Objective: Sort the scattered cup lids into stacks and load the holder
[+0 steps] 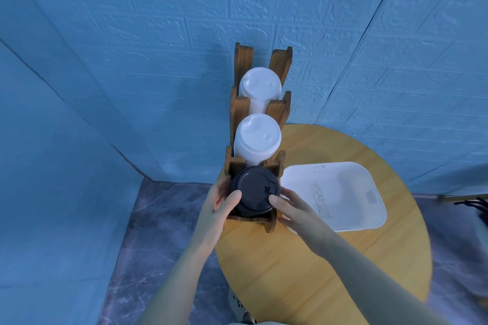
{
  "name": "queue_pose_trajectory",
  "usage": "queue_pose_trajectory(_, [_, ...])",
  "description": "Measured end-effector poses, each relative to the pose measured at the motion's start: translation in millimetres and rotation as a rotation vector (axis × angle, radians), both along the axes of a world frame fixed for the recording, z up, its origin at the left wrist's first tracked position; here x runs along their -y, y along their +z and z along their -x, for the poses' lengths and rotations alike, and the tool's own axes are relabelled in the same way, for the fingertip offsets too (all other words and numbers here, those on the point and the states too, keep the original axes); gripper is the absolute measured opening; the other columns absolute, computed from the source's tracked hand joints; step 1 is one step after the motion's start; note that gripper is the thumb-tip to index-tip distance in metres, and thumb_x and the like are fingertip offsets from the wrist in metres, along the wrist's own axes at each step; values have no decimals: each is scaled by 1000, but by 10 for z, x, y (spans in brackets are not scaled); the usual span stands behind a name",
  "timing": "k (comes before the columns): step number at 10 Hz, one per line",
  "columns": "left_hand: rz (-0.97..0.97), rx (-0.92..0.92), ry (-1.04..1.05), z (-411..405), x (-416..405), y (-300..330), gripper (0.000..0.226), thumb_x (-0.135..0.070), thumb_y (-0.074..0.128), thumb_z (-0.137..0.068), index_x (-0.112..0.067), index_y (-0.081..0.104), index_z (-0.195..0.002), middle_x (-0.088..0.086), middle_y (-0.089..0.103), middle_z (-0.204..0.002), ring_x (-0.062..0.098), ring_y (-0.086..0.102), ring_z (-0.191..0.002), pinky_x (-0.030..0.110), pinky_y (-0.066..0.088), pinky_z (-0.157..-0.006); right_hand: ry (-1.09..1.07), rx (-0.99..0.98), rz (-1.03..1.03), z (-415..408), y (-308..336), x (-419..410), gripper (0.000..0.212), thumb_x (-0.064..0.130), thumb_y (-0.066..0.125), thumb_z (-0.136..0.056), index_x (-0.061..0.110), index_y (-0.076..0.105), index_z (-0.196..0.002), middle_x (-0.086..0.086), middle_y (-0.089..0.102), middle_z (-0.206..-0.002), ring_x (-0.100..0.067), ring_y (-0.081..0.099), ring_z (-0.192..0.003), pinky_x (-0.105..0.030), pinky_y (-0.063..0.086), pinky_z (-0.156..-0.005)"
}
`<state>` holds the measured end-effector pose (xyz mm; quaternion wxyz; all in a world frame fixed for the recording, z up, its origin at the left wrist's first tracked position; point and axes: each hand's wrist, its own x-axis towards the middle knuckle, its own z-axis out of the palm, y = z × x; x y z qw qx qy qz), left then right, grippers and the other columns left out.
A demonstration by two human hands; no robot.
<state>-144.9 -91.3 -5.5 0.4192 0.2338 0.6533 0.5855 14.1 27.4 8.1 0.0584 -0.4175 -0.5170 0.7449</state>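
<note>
Left hand (pixel 220 199) and right hand (pixel 289 208) grasp black lid stack (pixel 254 190) (fingers curled round rim) in holder (pixel 260 219) near slot; white tray (pixel 343 192) right on bench (pixel 343 258).

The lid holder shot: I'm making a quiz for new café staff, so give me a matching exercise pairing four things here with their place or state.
Things:
1. black lid stack
2. white lid stacks
3. white tray
4. left hand

Places or states:
A. on the table right of the holder
B. middle and far slots
C. nearest slot
D. thumb on the black lid's rim

Pairs: 1-C, 2-B, 3-A, 4-D
</note>
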Motion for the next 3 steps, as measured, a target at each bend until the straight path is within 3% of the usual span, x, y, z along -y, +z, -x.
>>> queue_pose_trajectory(2, [22, -19, 19, -15, 6, -4, 63, -46, 58, -84, -23, 49, -142, -14, 58, -138, -7, 53, -123, 14, 45, -99, 15, 24, -30, -80, 14, -24, 85, 68, 70, -67, 37, 42, -140, 16, 53, -137, -5, 47, -127, -37, 38, -110])
queue_pose_trajectory(3, [19, -9, 105, -1, 48, -52, 50, -58, 60, -89, -34, 53, -133, -16, 60, -134, -7, 53, -123, 18, 43, -100, -21, 125, -167, -209, -3, -33, 77, 68, 69, -73, 35, 46, -138, 16, 50, -137, -6, 46, -128, -32, 37, -109])
